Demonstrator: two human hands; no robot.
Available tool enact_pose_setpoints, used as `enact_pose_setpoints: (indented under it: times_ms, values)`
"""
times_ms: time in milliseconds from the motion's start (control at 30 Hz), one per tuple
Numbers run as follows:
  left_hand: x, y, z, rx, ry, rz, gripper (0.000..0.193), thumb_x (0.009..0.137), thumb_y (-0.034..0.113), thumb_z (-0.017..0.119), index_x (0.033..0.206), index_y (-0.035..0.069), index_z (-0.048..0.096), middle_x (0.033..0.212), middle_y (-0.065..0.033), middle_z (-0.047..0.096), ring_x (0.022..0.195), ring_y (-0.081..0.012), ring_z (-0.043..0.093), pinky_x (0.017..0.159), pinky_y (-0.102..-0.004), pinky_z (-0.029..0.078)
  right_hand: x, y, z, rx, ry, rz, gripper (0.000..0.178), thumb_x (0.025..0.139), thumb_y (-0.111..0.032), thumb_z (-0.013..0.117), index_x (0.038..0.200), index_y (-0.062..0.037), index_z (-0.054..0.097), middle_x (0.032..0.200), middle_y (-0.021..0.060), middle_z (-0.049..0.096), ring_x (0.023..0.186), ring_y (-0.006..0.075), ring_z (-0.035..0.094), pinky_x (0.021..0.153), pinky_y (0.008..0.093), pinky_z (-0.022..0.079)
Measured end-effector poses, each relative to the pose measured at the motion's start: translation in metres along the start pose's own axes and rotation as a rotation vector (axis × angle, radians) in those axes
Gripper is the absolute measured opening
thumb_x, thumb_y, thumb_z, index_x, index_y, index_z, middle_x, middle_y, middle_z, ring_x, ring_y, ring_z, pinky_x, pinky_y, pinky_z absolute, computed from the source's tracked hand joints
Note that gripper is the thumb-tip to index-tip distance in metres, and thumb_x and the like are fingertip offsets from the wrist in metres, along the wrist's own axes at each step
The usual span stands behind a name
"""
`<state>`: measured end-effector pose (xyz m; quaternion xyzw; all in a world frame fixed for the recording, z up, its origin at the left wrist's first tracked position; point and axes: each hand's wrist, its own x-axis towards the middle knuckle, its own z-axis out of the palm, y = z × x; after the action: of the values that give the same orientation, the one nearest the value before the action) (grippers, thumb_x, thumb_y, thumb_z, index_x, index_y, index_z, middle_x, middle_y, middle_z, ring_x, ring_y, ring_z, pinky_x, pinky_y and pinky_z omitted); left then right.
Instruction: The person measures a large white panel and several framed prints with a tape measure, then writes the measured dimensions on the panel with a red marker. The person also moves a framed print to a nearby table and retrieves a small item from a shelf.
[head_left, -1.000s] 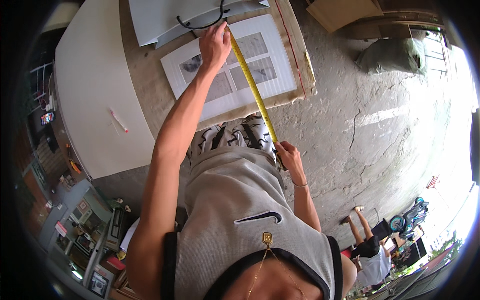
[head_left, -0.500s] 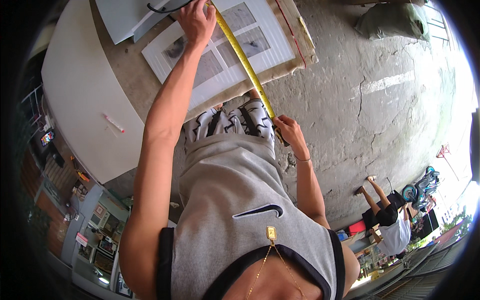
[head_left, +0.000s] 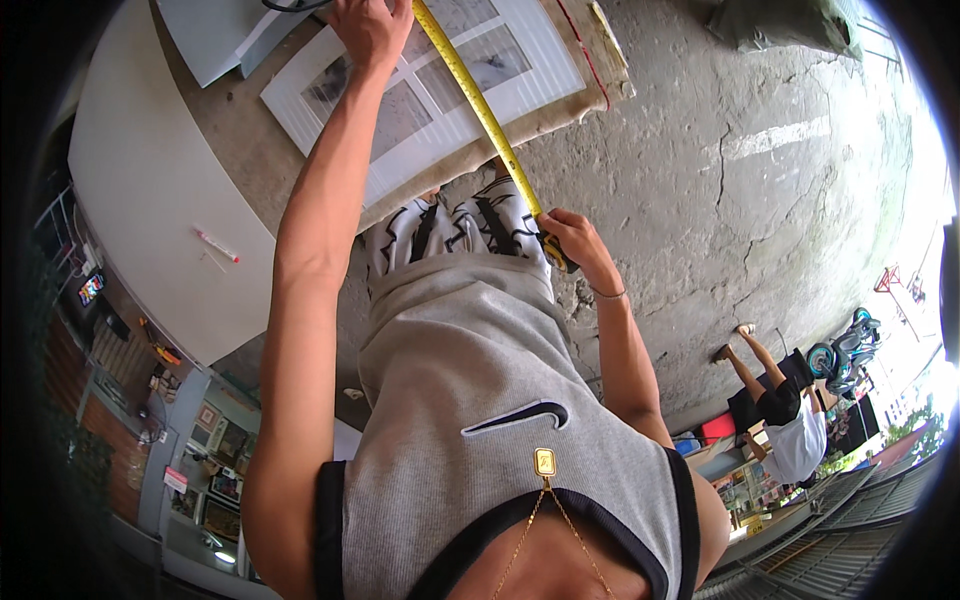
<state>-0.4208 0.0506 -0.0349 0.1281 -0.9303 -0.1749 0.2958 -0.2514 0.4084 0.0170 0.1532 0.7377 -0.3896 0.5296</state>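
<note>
A yellow tape measure (head_left: 478, 105) stretches diagonally over a white framed panel (head_left: 410, 163) with several greyish panes. At its near end my right hand (head_left: 580, 248) is closed around the dark case, beside my shorts. My left hand (head_left: 372, 32) reaches to the top edge of the view, curled against the tape's far part. Its fingertips and the tape's end are cut off there. The panel lies on a brown cloth-covered surface (head_left: 240, 125).
A large white board (head_left: 140, 190) with a pink-and-white marker (head_left: 218, 246) is at the left. Near my left hand are a grey sheet (head_left: 205, 35) and a black cable (head_left: 290, 7). Cracked concrete floor (head_left: 680, 200), a person (head_left: 790, 430) and a motorbike (head_left: 845, 355) are at the right.
The view has shifted slightly, so my left hand and the panel sit higher and further left. The tape remains stretched, and my right hand still holds the case.
</note>
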Motion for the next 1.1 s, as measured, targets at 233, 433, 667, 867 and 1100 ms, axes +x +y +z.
enact_pose_setpoints:
  times_ms: [233,433,667,867,1100]
  values:
    - [0.0001,-0.0009,0.0018,0.013,0.000,0.002,0.024,0.081,0.020,0.066,0.103,0.011,0.067,0.099,-0.0078,0.065,0.093,-0.0311,0.057,0.085,-0.0436,0.042,0.0033,0.0040,0.0003,0.021,-0.034,0.032,0.040,0.090,-0.039,0.057,0.101,-0.0026,0.068,0.083,0.0105,0.067,0.076,0.0167,0.062,0.071,0.0301,0.048]
    - [0.0005,-0.0003,0.0013,0.028,0.010,0.018,0.023,0.081,0.021,0.066,0.102,0.011,0.067,0.099,-0.0079,0.065,0.093,-0.0314,0.057,0.085,-0.0437,0.043,0.0014,-0.0003,-0.0017,-0.020,-0.030,0.011,0.040,0.090,-0.040,0.057,0.101,-0.0024,0.068,0.084,0.0105,0.068,0.077,0.0167,0.062,0.072,0.0303,0.048]
    - [-0.0013,-0.0039,0.0030,0.017,0.005,0.004,0.023,0.081,0.021,0.066,0.102,0.011,0.067,0.099,-0.0078,0.065,0.093,-0.0315,0.057,0.086,-0.0446,0.042,0.0018,-0.0005,0.0004,0.018,-0.030,0.011,0.037,0.091,-0.037,0.057,0.097,-0.0014,0.068,0.080,0.0071,0.065,0.073,0.0132,0.059,0.068,0.0281,0.046]
    - [0.0008,-0.0022,0.0021,0.024,-0.006,0.017,0.023,0.081,0.022,0.066,0.102,0.012,0.067,0.098,-0.0072,0.065,0.093,-0.0309,0.056,0.085,-0.0442,0.042,0.0050,0.0060,0.0026,0.036,-0.015,-0.030,0.032,0.093,-0.031,0.057,0.091,-0.0005,0.066,0.073,0.0003,0.059,0.065,0.0066,0.051,0.061,0.0236,0.043]
    - [0.0018,0.0010,-0.0005,0.038,-0.016,0.018,0.022,0.080,0.020,0.067,0.101,0.012,0.067,0.098,-0.0077,0.065,0.092,-0.0310,0.056,0.085,-0.0440,0.042,0.0035,0.0048,-0.0004,0.009,-0.031,-0.004,0.038,0.090,-0.037,0.058,0.097,-0.0013,0.067,0.079,0.0071,0.064,0.073,0.0128,0.058,0.067,0.0284,0.046]
